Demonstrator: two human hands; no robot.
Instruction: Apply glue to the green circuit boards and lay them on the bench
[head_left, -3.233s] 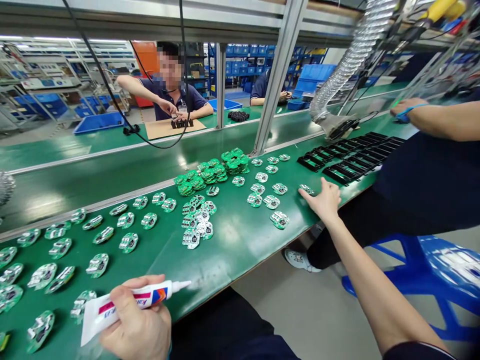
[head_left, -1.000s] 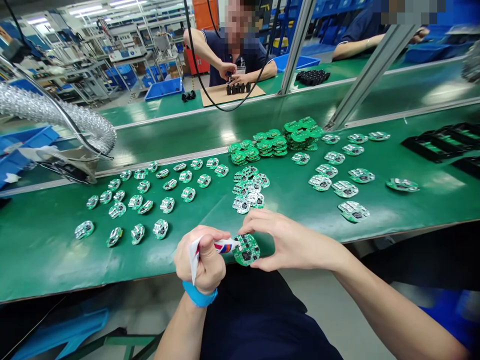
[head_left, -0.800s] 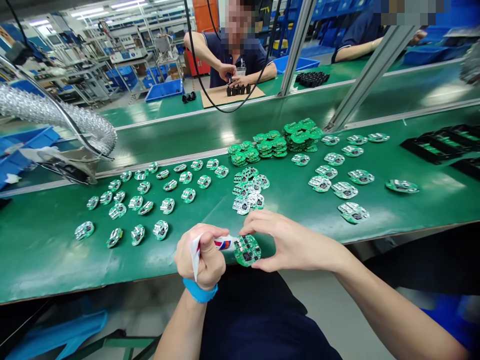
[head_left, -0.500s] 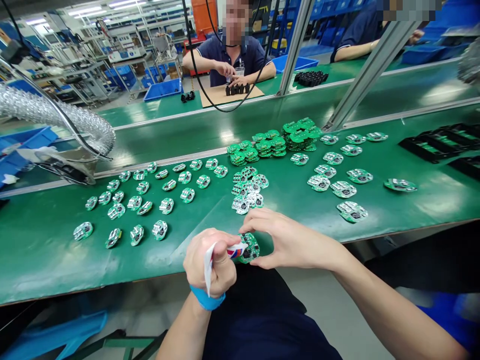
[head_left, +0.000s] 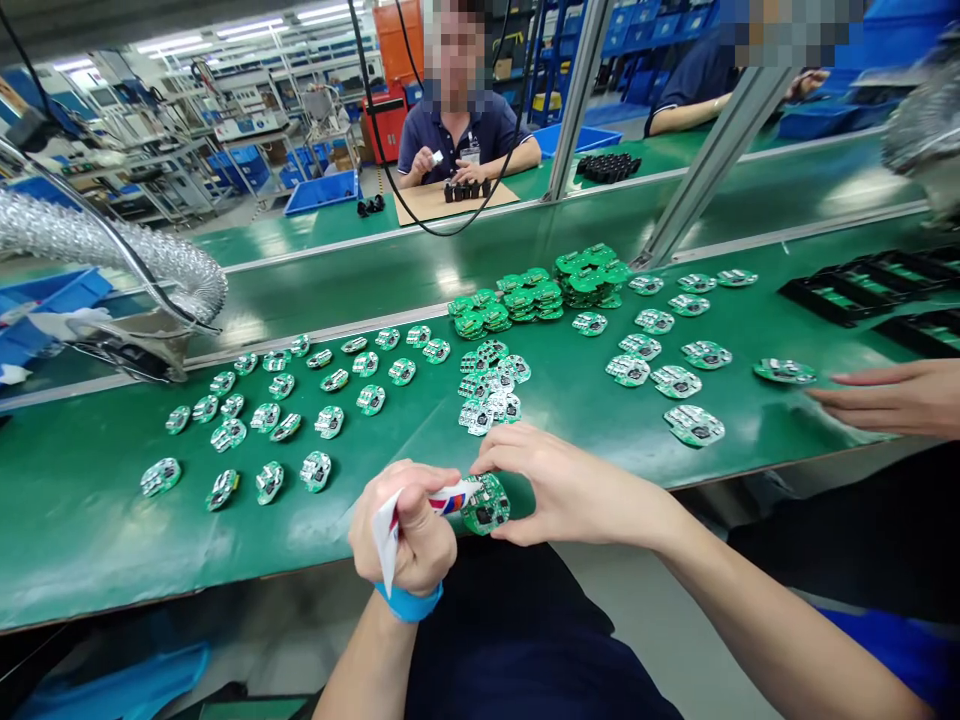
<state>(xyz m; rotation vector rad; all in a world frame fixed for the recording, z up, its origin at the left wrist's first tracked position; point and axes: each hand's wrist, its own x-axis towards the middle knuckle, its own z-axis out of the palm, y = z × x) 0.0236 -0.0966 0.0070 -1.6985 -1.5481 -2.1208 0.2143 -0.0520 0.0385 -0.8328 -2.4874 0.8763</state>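
A round green circuit board [head_left: 485, 505] was held close to the near edge of the green bench belt [head_left: 150, 530], gripped at its rim by the curved fingers of the partly closed right hand [head_left: 562, 490]. A white tube of adhesive [head_left: 450, 491] was gripped in the closed left hand [head_left: 401, 530], with a blue wrist strap [head_left: 409, 603] worn just behind it, and its nozzle was directed at the board's left edge; whether contact was made could not be told, as the tip was hidden. Slippage was judged the main risk: a board pinched only at the rim could have been turned or dropped under nozzle pressure, and wet adhesive could then have been smeared over the belt or onto the dark trousers [head_left: 510, 640] below. Excess adhesive could have been forced onto the components by too hard a squeeze. Just beyond the hands, a heap of overlapping boards [head_left: 487, 392] could have been knocked by a careless reach. Loose boards [head_left: 330, 422] were laid out in rows, and stacked boards [head_left: 589, 275] and black trays [head_left: 832, 300] were placed further off, while a co-worker's open hand [head_left: 885, 397] was extended near a lone board [head_left: 784, 371]
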